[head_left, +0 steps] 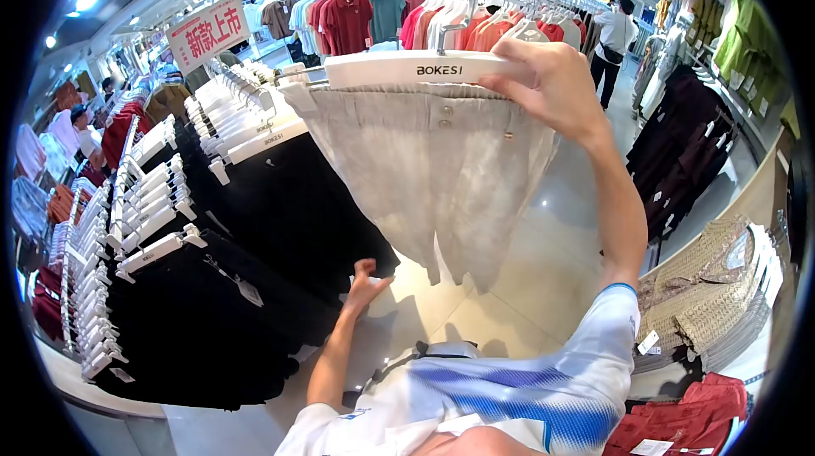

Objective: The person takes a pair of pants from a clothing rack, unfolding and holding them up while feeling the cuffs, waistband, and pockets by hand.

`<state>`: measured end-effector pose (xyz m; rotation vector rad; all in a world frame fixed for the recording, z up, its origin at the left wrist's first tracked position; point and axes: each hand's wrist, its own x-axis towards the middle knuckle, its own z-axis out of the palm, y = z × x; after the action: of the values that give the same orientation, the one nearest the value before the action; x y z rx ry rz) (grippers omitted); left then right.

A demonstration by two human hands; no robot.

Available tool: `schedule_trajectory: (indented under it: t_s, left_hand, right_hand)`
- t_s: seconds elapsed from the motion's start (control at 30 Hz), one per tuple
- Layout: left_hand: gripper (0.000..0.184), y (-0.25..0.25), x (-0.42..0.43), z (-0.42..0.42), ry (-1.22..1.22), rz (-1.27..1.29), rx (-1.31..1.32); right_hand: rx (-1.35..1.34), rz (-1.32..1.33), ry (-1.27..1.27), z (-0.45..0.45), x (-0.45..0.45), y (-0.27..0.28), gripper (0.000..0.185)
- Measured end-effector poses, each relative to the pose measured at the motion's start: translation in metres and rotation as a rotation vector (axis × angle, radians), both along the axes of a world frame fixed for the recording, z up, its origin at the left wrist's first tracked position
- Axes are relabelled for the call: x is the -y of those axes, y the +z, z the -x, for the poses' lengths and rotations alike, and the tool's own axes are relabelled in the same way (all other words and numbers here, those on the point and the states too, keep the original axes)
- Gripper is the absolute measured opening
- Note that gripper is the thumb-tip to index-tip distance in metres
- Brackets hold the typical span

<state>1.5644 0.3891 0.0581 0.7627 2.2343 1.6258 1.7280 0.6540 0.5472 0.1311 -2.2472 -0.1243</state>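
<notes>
My right hand (556,87) is closed around the right end of a white hanger (382,70) marked BOKESI, its metal hook pointing up. From it hang pale grey-beige trousers (407,142) with a gathered waistband and two buttons at the front. Their legs hang above the tiled floor. Lower down, my left hand (367,288) is empty, with thumb and fingers apart. It is close to the lower edge of the black trousers (297,193) on the rack; whether it touches them I cannot tell.
Rows of white hangers (148,218) with black garments fill the rack on my left. A red-lettered sign (209,33) stands above it. Dark garments (683,146), a beige knit top (705,295) and red clothing (692,413) are on my right. A person (613,44) stands farther back.
</notes>
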Motion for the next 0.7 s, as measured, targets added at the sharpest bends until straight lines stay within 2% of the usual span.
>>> schedule_trajectory:
  t_s: [0.03,0.07,0.13,0.17,0.23,0.27,0.3,0.37,0.4,0.43,0.5,0.53,0.57,0.63,0.7]
  left_hand:
    - [0.085,0.004,-0.013,0.005,0.018,-0.116,-0.116]
    - [0.085,0.025,-0.023,0.004,0.018,-0.118,-0.117]
    - [0.095,0.074,-0.036,-0.004,0.154,-0.084,-0.457]
    - [0.095,0.067,-0.042,0.003,0.156,-0.088,-0.455]
    - [0.100,0.039,-0.059,0.021,-0.046,-0.335,-0.190]
    - [0.102,0.038,-0.061,0.020,-0.050,-0.349,-0.115]
    - [0.102,0.037,-0.060,0.018,-0.051,-0.352,-0.117]
    - [0.103,0.038,-0.055,0.014,0.003,-0.152,-0.003]
    - [0.095,0.020,-0.052,0.018,0.025,-0.131,-0.166]
    - [0.095,0.002,-0.048,0.022,0.024,-0.133,-0.166]
    - [0.081,-0.020,-0.037,0.024,-0.130,-0.159,0.112]
    - [0.066,-0.024,-0.025,0.018,-0.212,-0.158,0.064]
    - [0.066,-0.036,-0.013,0.013,-0.210,-0.159,0.067]
    - [0.054,-0.077,0.017,0.004,-0.324,0.013,0.075]
    - [0.048,-0.120,0.047,-0.003,-0.271,0.048,0.051]
  right_hand:
    - [-0.003,-0.003,0.000,-0.002,0.001,0.003,0.031]
    - [0.022,0.007,0.016,-0.006,0.002,0.004,0.030]
    - [0.048,0.011,0.031,-0.011,0.001,0.006,0.030]
    - [0.071,0.030,0.039,-0.012,0.001,0.006,0.030]
    - [0.093,0.048,0.045,-0.015,-0.001,0.006,0.031]
    - [0.092,0.058,0.059,-0.016,-0.003,0.007,0.030]
    - [0.090,0.069,0.073,-0.017,-0.004,0.009,0.030]
    - [0.077,0.091,0.098,-0.021,-0.011,0.009,0.029]
    - [0.070,0.115,0.122,-0.022,-0.013,0.010,0.029]
    - [0.070,0.113,0.122,-0.023,-0.014,0.012,0.029]
    - [0.086,0.245,0.183,-0.025,-0.016,0.015,0.028]
    - [0.091,0.245,0.184,-0.026,-0.019,0.018,0.028]
    - [0.095,0.290,0.155,-0.026,-0.024,0.022,0.027]
    - [0.100,0.334,0.131,-0.027,-0.032,0.031,0.027]
    - [0.027,0.356,0.114,-0.030,-0.040,0.041,0.029]
